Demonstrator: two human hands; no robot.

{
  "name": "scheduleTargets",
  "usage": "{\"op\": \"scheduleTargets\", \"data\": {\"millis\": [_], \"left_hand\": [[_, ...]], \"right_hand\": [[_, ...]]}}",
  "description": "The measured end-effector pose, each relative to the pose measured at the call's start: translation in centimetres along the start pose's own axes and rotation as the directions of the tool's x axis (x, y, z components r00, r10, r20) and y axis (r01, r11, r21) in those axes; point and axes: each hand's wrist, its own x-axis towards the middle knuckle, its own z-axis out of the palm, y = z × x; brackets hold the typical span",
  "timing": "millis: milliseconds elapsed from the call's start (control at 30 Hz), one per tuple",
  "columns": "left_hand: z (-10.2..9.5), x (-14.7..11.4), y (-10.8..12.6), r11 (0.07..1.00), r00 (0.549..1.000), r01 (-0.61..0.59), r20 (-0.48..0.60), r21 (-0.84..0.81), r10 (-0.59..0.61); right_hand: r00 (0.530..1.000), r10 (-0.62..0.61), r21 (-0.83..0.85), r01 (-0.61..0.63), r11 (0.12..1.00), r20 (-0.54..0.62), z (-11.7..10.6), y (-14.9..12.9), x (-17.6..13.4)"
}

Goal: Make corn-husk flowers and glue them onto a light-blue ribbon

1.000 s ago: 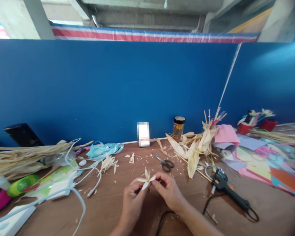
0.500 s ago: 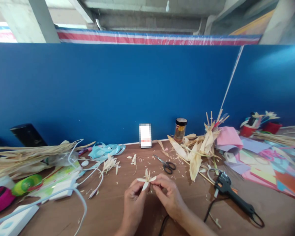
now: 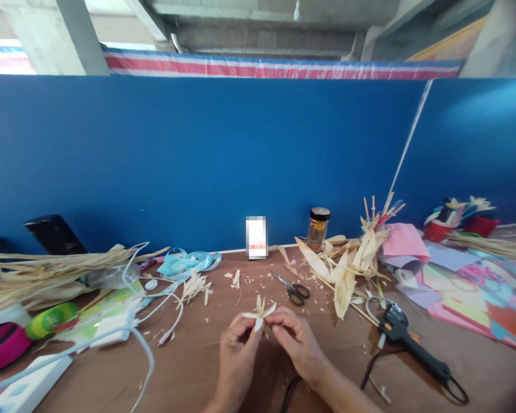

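A pale flower (image 3: pixel 259 315) with pointed petals, which looks made of dried corn husk, is held up between my two hands near the front middle of the table. My left hand (image 3: pixel 239 350) pinches it from below and the left, fingers closed. From the right, my right hand (image 3: pixel 296 344) grips a petal at the flower's side between thumb and fingertips. Just beyond my hands lie black-handled scissors (image 3: pixel 293 288), blades toward the upper left. The flower's underside is hidden by my fingers.
At right lie a black glue gun (image 3: pixel 417 350), corn husks (image 3: pixel 346 281) and coloured paper (image 3: pixel 460 281). A lidded jar (image 3: pixel 318 228) stands by the blue partition (image 3: pixel 223 155). Blue ribbon (image 3: pixel 187 263), white cables and a white power strip (image 3: pixel 32 381) occupy the left.
The whole view has shifted slightly, so things appear a little farther right. Both hands keep their hold on the flower with barely any visible change.
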Motion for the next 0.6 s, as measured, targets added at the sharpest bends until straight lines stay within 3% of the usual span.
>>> {"op": "scheduleTargets", "data": {"millis": [200, 333, 467, 600], "left_hand": [[-0.1, 0.0, -0.3, 1.000, 1.000, -0.010, 0.000, -0.019, 0.010], [-0.1, 0.0, -0.3, 0.997, 1.000, 0.004, -0.015, -0.075, -0.005], [0.1, 0.2, -0.7, 0.966, 0.993, 0.108, -0.014, -0.234, -0.114], [0.4, 0.3, -1.1, 0.934, 0.977, 0.207, 0.015, -0.292, -0.212]], "right_hand": [[0.997, -0.073, -0.127, 0.075, 0.989, 0.026, 0.1, -0.6, -0.2], [0.998, -0.053, -0.143, 0.059, 0.988, 0.040, 0.3, -0.9, -0.3], [0.999, -0.038, -0.114, 0.041, 0.993, 0.026, 0.3, -0.9, -0.1], [0.996, -0.023, -0.144, 0.010, 0.990, -0.091, 0.1, -0.7, -0.1]]}}
